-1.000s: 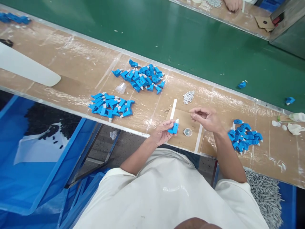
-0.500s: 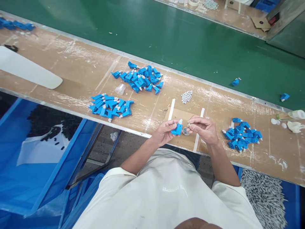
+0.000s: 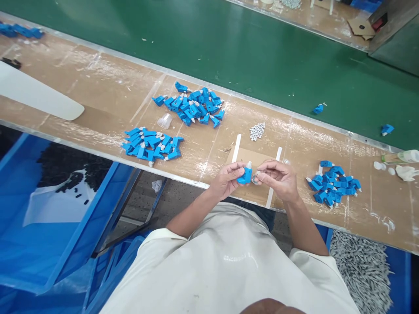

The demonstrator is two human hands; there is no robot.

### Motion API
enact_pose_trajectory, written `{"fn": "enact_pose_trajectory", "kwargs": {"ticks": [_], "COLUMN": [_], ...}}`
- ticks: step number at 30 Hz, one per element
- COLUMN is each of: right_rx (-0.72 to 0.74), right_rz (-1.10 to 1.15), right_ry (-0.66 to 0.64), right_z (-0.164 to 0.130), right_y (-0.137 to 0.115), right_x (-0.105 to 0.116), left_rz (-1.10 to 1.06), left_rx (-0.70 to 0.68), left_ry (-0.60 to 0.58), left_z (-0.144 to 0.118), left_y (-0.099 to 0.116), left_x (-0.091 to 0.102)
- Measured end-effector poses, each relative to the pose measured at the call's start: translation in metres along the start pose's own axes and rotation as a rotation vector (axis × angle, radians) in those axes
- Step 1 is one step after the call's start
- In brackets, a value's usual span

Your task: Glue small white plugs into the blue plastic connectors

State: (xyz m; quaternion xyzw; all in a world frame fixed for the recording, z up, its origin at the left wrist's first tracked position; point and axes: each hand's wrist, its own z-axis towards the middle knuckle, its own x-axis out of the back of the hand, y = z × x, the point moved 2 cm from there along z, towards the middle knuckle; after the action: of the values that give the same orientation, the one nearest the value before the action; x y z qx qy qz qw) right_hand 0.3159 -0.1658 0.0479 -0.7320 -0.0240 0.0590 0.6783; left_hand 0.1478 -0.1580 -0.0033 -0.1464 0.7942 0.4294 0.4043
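Note:
My left hand (image 3: 225,179) is closed on a small blue plastic part (image 3: 244,176), its thumb on top and the whitish tip pointing away from me. Just to the right, my right hand (image 3: 279,178) pinches a small clear round piece (image 3: 255,178) between thumb and fingertips. The round piece is close beside the blue part; whether they touch I cannot tell. Beneath both hands lies a cardboard sheet (image 3: 253,156) with white strips along its sides. A little pile of small grey pieces (image 3: 257,131) sits beyond it.
Piles of blue parts lie to the left (image 3: 152,145), further back (image 3: 193,107) and to the right (image 3: 334,184). A clear cup (image 3: 164,121) stands between the left piles. The green belt (image 3: 183,52) carries two loose blue parts. A blue bin (image 3: 39,248) is below left.
The clear round piece in my right fingers has tilted and now shows narrower. My left hand and the blue part have shifted slightly right and up. The view has moved a little.

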Motion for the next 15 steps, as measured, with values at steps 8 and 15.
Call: {"fn": "enact_pose_trajectory", "kwargs": {"ticks": [8,15], "right_rx": [-0.017,-0.034], "right_rz": [-0.087,-0.079], "right_ry": [0.03,0.031], "right_z": [-0.007,-0.005], "right_y": [0.004,0.006], "right_x": [-0.009,-0.012], "left_rz": [0.214,0.365], "left_rx": [-0.304,-0.42], "left_ry": [0.121,0.105], "left_z": [0.001,-0.001], "left_y": [-0.007,-0.008], "left_x": [0.01,0.012]}}
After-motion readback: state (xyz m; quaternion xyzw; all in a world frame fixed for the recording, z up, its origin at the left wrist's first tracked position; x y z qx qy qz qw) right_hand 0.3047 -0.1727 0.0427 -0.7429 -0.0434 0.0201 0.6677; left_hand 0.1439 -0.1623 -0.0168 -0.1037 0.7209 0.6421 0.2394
